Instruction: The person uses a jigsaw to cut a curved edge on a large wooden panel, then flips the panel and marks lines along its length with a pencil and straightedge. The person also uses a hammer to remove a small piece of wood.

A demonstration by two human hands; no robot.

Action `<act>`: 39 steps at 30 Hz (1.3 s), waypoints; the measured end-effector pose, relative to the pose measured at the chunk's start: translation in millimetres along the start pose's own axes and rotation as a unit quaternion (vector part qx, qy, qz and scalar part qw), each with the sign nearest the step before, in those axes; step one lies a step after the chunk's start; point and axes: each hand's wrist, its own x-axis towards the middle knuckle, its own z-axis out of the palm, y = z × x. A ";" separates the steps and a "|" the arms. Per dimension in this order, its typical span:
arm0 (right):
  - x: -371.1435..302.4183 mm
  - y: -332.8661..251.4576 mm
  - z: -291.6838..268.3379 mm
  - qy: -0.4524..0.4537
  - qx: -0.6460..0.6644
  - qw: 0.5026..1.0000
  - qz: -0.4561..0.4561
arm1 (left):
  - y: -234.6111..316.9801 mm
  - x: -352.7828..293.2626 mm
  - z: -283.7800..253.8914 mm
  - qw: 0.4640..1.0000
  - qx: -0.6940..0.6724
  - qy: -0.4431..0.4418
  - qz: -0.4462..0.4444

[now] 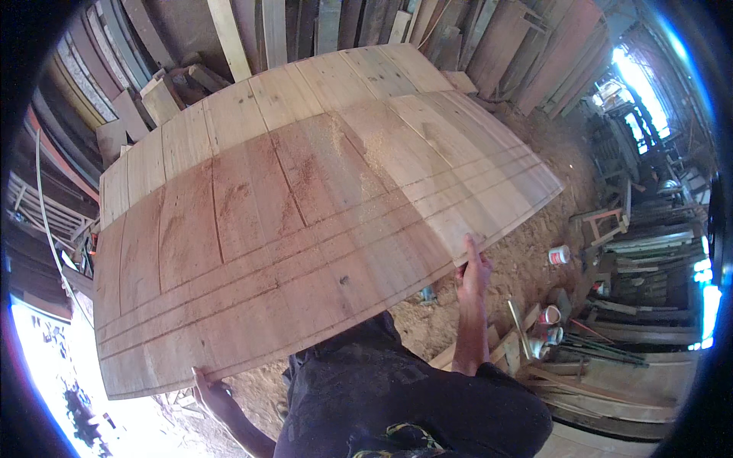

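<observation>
A broad wooden panel (305, 259), reddish over most of its face and paler at its right end, stretches across in front of me. Long grooves run along its near side, shorter ones cross it, and sawdust lies scattered over it. My left hand (211, 395) is closed on the near edge toward the left, its thumb on top. Farther right, my right hand (474, 271) grips the same edge near the pale end, thumb on the face. The fingers below the panel are mostly hidden. Paler boards (263, 99) show along the panel's far side.
Many planks (553, 49) lean against the far wall, more boards (99, 65) at the left. On the dirt floor (504, 229) at the right stand a white tub (559, 255), paint cans (550, 314) and a small wooden frame (603, 225). Stacked timber (634, 336) lies beyond.
</observation>
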 end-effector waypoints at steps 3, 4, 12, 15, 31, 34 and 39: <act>-6.5 -15.7 5.9 -0.013 0.036 0.999 -0.038 | 14.3 -3.0 -2.0 0.999 -0.036 0.028 0.027; -7.0 -19.6 6.4 -0.019 0.053 0.997 -0.054 | 15.2 -1.7 -5.5 0.997 -0.047 0.027 0.045; 8.3 -41.4 25.5 0.026 0.166 0.965 -0.202 | 33.1 8.1 -1.7 0.977 -0.106 0.075 0.170; 2.9 -64.3 39.4 0.014 0.190 0.954 -0.231 | 58.5 19.5 2.3 0.964 -0.101 0.066 0.235; 28.8 -251.9 203.9 -0.178 0.092 0.871 -0.449 | 270.8 161.3 109.1 0.907 0.000 0.021 0.421; 38.7 -276.4 233.3 -0.173 0.073 0.852 -0.489 | 297.0 159.2 138.6 0.865 0.044 0.112 0.487; 69.2 -304.0 276.9 -0.142 0.063 0.837 -0.524 | 338.6 136.0 203.6 0.692 0.147 0.209 0.675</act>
